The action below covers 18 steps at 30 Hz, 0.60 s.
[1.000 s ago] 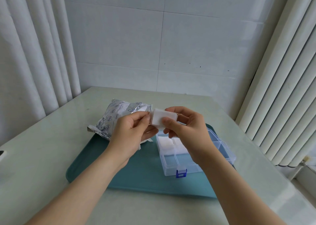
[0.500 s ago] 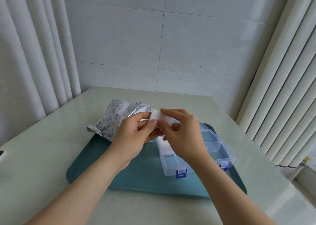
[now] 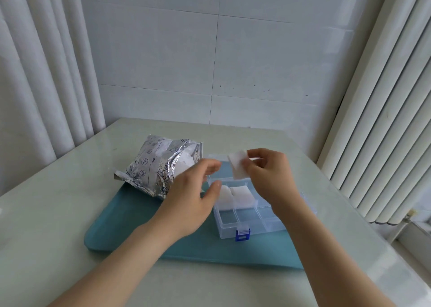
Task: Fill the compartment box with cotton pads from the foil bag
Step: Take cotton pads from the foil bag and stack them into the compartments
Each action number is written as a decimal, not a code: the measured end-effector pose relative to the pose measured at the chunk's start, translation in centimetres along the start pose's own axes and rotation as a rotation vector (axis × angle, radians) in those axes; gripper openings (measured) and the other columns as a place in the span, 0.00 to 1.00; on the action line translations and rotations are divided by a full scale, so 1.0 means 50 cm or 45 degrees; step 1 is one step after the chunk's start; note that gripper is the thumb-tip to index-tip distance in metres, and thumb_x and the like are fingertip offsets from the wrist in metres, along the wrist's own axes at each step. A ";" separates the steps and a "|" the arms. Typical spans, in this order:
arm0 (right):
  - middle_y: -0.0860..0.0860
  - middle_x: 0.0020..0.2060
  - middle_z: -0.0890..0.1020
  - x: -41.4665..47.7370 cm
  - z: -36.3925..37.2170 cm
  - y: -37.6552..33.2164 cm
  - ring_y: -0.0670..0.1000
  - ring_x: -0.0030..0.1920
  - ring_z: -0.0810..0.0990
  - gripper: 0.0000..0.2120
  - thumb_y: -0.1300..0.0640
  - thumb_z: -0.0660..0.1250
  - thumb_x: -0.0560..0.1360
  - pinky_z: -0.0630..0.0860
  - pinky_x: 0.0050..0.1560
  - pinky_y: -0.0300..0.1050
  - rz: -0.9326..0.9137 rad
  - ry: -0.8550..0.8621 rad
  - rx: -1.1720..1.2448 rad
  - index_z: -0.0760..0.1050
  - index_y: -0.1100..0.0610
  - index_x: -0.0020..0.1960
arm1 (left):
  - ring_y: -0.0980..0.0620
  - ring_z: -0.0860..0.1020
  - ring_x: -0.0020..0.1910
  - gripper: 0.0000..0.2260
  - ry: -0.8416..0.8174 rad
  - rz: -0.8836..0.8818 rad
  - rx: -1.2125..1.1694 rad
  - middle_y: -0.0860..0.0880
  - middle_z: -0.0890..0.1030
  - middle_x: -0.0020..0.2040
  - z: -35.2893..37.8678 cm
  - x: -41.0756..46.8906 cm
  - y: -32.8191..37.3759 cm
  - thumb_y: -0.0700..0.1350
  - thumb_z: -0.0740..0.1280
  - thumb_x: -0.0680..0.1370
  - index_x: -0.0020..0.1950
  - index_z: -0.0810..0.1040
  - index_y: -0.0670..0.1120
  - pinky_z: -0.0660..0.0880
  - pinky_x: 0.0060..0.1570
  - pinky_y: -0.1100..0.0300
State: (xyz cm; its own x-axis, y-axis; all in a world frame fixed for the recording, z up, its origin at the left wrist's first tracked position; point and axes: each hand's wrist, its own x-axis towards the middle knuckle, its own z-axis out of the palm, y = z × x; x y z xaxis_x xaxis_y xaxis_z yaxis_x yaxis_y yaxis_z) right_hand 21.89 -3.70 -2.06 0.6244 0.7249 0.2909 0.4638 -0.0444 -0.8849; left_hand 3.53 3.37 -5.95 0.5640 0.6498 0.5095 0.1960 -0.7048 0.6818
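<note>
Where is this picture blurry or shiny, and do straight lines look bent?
Head view: motion blur softens the left hand and the cotton pad pinched by the right hand; the foil bag glints; the glossy table reflects light; wide-angle distortion tilts the curtains.

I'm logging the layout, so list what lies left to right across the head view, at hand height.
From the left: foil bag → left hand, holding nothing → cotton pad → right hand, pinching that pad. The compartment box is left out; it spans behind both hands.
</note>
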 end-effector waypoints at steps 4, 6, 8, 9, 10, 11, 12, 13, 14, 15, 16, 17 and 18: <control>0.56 0.40 0.86 0.002 -0.011 0.013 0.56 0.41 0.84 0.10 0.61 0.67 0.78 0.73 0.32 0.41 0.068 -0.025 -0.130 0.78 0.50 0.57 | 0.64 0.70 0.67 0.15 -0.233 0.145 0.262 0.59 0.77 0.65 0.015 -0.013 0.008 0.48 0.67 0.83 0.70 0.77 0.51 0.60 0.63 0.79; 0.59 0.39 0.86 0.002 -0.014 0.012 0.55 0.35 0.80 0.09 0.62 0.67 0.77 0.71 0.27 0.39 0.043 -0.054 -0.228 0.77 0.50 0.53 | 0.63 0.70 0.65 0.13 -0.292 0.141 0.310 0.57 0.78 0.63 0.014 -0.014 0.004 0.46 0.65 0.83 0.67 0.78 0.50 0.61 0.62 0.76; 0.60 0.39 0.86 0.002 -0.017 0.013 0.53 0.31 0.74 0.08 0.63 0.67 0.76 0.69 0.24 0.37 0.048 -0.131 -0.295 0.79 0.51 0.49 | 0.59 0.72 0.63 0.13 -0.348 0.130 0.362 0.54 0.80 0.59 0.011 -0.012 0.000 0.43 0.61 0.82 0.63 0.80 0.48 0.67 0.62 0.69; 0.60 0.38 0.86 0.002 -0.017 0.015 0.52 0.30 0.73 0.08 0.63 0.68 0.75 0.69 0.25 0.38 0.057 -0.174 -0.318 0.80 0.51 0.48 | 0.57 0.73 0.64 0.14 -0.377 0.124 0.393 0.53 0.80 0.57 0.009 -0.012 0.000 0.44 0.59 0.81 0.62 0.81 0.47 0.69 0.63 0.65; 0.61 0.38 0.86 0.001 -0.017 0.017 0.52 0.30 0.74 0.08 0.62 0.69 0.74 0.70 0.26 0.39 0.069 -0.203 -0.340 0.81 0.51 0.47 | 0.54 0.74 0.64 0.16 -0.404 0.115 0.426 0.51 0.80 0.57 0.007 -0.011 0.001 0.45 0.56 0.80 0.60 0.81 0.47 0.70 0.64 0.61; 0.60 0.37 0.86 0.001 -0.016 0.020 0.52 0.30 0.74 0.08 0.62 0.69 0.73 0.71 0.28 0.40 0.077 -0.213 -0.365 0.82 0.50 0.46 | 0.52 0.75 0.65 0.19 -0.427 0.108 0.461 0.50 0.80 0.56 0.003 -0.011 0.004 0.47 0.53 0.79 0.60 0.81 0.47 0.72 0.64 0.58; 0.59 0.36 0.86 0.001 -0.014 0.022 0.52 0.29 0.74 0.08 0.62 0.69 0.73 0.72 0.28 0.41 0.081 -0.209 -0.400 0.83 0.51 0.45 | 0.51 0.75 0.64 0.21 -0.443 0.107 0.496 0.49 0.80 0.56 -0.001 -0.011 0.006 0.49 0.50 0.78 0.59 0.81 0.48 0.73 0.63 0.54; 0.57 0.35 0.86 0.000 -0.012 0.024 0.52 0.28 0.74 0.07 0.61 0.69 0.72 0.72 0.28 0.40 0.079 -0.202 -0.448 0.83 0.51 0.45 | 0.50 0.76 0.64 0.24 -0.452 0.113 0.528 0.49 0.80 0.55 -0.004 -0.011 0.007 0.50 0.48 0.77 0.58 0.81 0.48 0.74 0.62 0.52; 0.56 0.35 0.85 -0.001 -0.009 0.026 0.51 0.28 0.75 0.07 0.61 0.70 0.72 0.73 0.27 0.39 0.072 -0.193 -0.500 0.83 0.51 0.45 | 0.50 0.77 0.62 0.24 -0.458 0.122 0.561 0.50 0.80 0.54 -0.007 -0.011 0.007 0.51 0.47 0.76 0.58 0.80 0.49 0.75 0.61 0.52; 0.55 0.35 0.85 -0.002 -0.006 0.027 0.52 0.28 0.77 0.06 0.60 0.70 0.72 0.74 0.27 0.39 0.066 -0.184 -0.539 0.84 0.51 0.44 | 0.49 0.77 0.60 0.23 -0.459 0.129 0.583 0.50 0.80 0.52 -0.009 -0.010 0.007 0.50 0.48 0.76 0.58 0.80 0.50 0.75 0.60 0.51; 0.54 0.36 0.85 -0.003 -0.003 0.028 0.53 0.30 0.79 0.06 0.60 0.70 0.71 0.77 0.28 0.41 0.066 -0.174 -0.562 0.84 0.50 0.44 | 0.50 0.77 0.58 0.21 -0.461 0.130 0.592 0.51 0.79 0.51 -0.011 -0.010 0.007 0.48 0.50 0.77 0.58 0.80 0.50 0.75 0.59 0.52; 0.52 0.36 0.85 -0.003 0.000 0.030 0.54 0.32 0.82 0.06 0.60 0.71 0.71 0.80 0.31 0.44 0.069 -0.166 -0.574 0.83 0.50 0.43 | 0.51 0.76 0.56 0.20 -0.464 0.138 0.595 0.52 0.77 0.50 -0.013 -0.009 0.006 0.46 0.51 0.77 0.59 0.80 0.50 0.75 0.58 0.53; 0.51 0.37 0.85 -0.003 0.003 0.031 0.53 0.33 0.83 0.06 0.60 0.71 0.71 0.81 0.33 0.45 0.064 -0.160 -0.584 0.83 0.50 0.43 | 0.52 0.75 0.55 0.20 -0.464 0.150 0.595 0.54 0.76 0.49 -0.013 -0.009 0.006 0.45 0.52 0.77 0.60 0.80 0.50 0.75 0.58 0.53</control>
State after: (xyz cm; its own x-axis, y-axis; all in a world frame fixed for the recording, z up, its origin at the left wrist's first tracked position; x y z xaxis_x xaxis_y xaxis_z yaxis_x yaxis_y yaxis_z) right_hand 22.44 -3.78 -3.51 0.5855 0.7904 0.1801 0.6821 -0.3602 -0.6364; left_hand 2.80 3.07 -5.61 0.8259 0.4783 0.2985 0.4006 -0.8704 0.2863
